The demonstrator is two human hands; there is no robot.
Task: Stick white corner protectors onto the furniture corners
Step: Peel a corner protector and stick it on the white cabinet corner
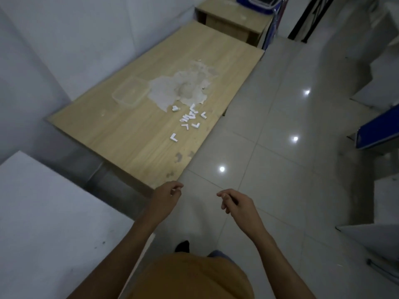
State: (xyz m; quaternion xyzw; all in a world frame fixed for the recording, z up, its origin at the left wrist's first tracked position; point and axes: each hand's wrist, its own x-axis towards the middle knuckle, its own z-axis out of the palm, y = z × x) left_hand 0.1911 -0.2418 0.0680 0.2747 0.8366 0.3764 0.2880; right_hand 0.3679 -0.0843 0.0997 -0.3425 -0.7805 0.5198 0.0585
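Observation:
Several small white L-shaped corner protectors [191,118] lie scattered near the right edge of a light wooden table [133,134], one of them [173,137] apart and closer to me. My left hand [167,196] hovers just off the table's near corner, fingers loosely curled, nothing visible in it. My right hand [234,202] hangs over the tiled floor, fingers loosely curled, holding nothing that I can see.
A clear plastic container [129,92] sits on the table beside a patch of peeled surface [183,87]. A small wooden cabinet [233,20] stands beyond the table. A white surface [49,223] lies at my left, glossy floor tiles [280,158] and blue-and-white furniture [380,130] at my right.

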